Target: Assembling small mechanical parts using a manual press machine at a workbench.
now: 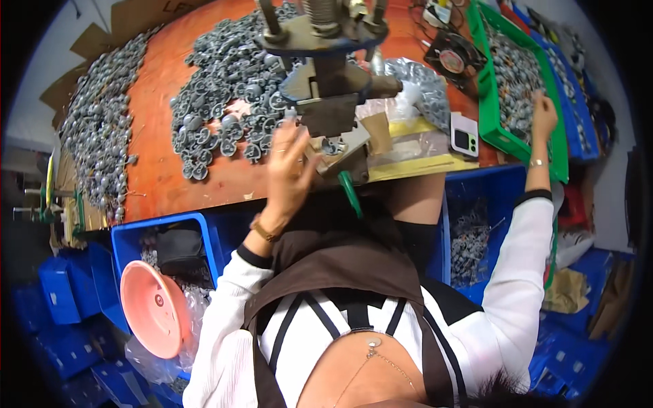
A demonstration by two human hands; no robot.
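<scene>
My left hand (289,166) is just left of a bench press (330,81), its fingers stretched and apart, with nothing visibly gripped. Beneath the press head, a small grey part (332,146) sits in the metal fixture (350,151). A green handle (350,194) sticks out toward me from below it. Over at the right, my right hand (543,119) is at a green tray (505,144) full of small grey and metallic parts (515,85). Its fingers are drawn together; what they hold, if anything, is too small to make out.
Grey plastic parts (221,102) are heaped left of the press, with another pile (102,129) farther left. A phone (464,134) and a small fan (454,54) are beside the green tray. Blue bins (209,238) and a pink basin (146,313) stand below the table edge.
</scene>
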